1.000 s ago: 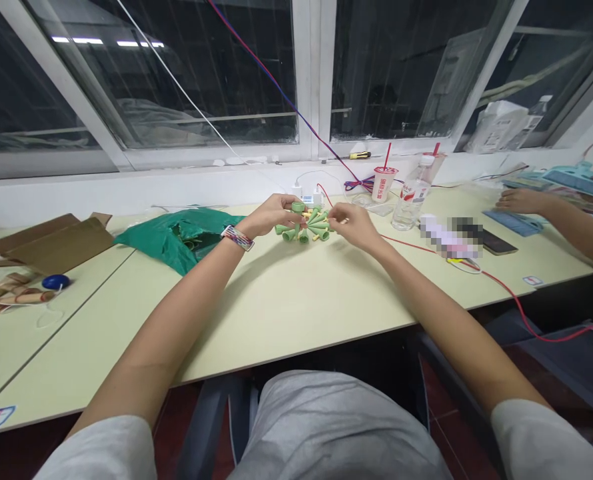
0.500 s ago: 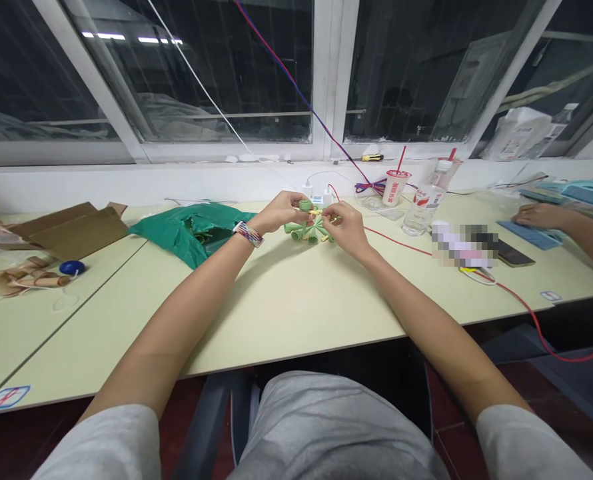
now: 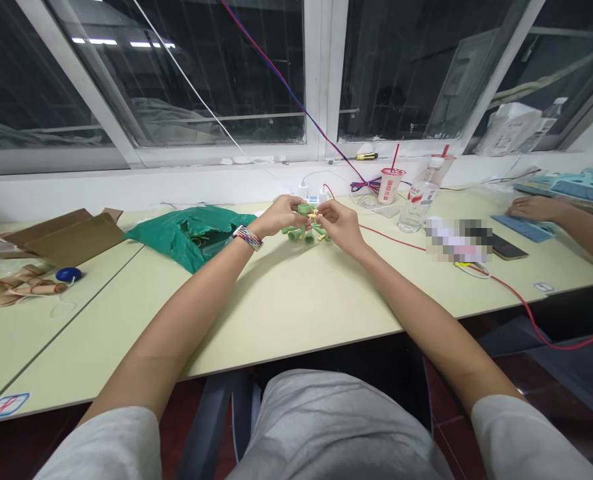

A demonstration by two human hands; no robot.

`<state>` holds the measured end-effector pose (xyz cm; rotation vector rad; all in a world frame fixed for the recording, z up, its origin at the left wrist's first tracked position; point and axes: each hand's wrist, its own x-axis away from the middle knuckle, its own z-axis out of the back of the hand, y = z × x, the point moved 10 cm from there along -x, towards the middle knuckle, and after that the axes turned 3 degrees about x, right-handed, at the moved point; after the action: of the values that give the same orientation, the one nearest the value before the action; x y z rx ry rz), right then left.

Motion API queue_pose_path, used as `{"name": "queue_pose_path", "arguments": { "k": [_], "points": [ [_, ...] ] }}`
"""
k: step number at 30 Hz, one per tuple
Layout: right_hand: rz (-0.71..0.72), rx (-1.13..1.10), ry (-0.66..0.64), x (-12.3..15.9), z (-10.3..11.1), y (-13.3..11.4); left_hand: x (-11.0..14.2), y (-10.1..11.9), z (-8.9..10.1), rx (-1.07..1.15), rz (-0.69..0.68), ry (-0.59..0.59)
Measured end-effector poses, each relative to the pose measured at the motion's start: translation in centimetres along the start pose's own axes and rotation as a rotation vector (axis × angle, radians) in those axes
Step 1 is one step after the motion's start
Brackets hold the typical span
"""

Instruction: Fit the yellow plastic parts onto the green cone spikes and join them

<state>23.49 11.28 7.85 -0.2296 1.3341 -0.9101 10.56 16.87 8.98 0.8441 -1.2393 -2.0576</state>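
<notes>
A green spoked assembly (image 3: pixel 304 232) of tube-like pieces is held near the far edge of the counter (image 3: pixel 296 297). It looks light and fairly stiff; the hub is judged the safest hold, as the spokes may pull loose. The left hand (image 3: pixel 278 216) has its fingers (image 3: pixel 295 206) pinched on the top tube; the right hand (image 3: pixel 341 227) has its fingers (image 3: pixel 323 213) pinched at a yellow stick (image 3: pixel 315 216). A green plastic bag (image 3: pixel 189 238) lies left of the assembly, a water bottle (image 3: pixel 417 208) right of it.
</notes>
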Motion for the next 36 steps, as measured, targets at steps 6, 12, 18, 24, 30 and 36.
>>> {"name": "queue_pose_path", "arguments": {
  "k": [6,12,18,24,30,36],
  "points": [
    [-0.154,-0.205,0.033,0.5,-0.5,1.7,-0.3,-1.5,0.0,0.047,0.056,-0.007],
    [-0.161,-0.222,0.031,0.4,-0.4,2.1,-0.3,-1.9,0.4,0.145,0.025,-0.045],
    [-0.159,-0.169,0.048,0.6,0.0,1.7,-0.1,-2.1,0.6,0.178,0.048,0.004],
    [-0.016,-0.008,0.087,0.9,0.6,0.4,0.3,-1.8,-0.3,0.201,0.047,-0.003],
    [-0.078,-0.039,0.096,1.0,0.3,1.7,-0.1,-2.7,-0.9,0.186,0.052,0.002],
    [-0.051,-0.073,0.088,1.1,0.4,1.0,0.0,-2.6,-1.3,0.218,0.070,-0.018]
  ]
}}
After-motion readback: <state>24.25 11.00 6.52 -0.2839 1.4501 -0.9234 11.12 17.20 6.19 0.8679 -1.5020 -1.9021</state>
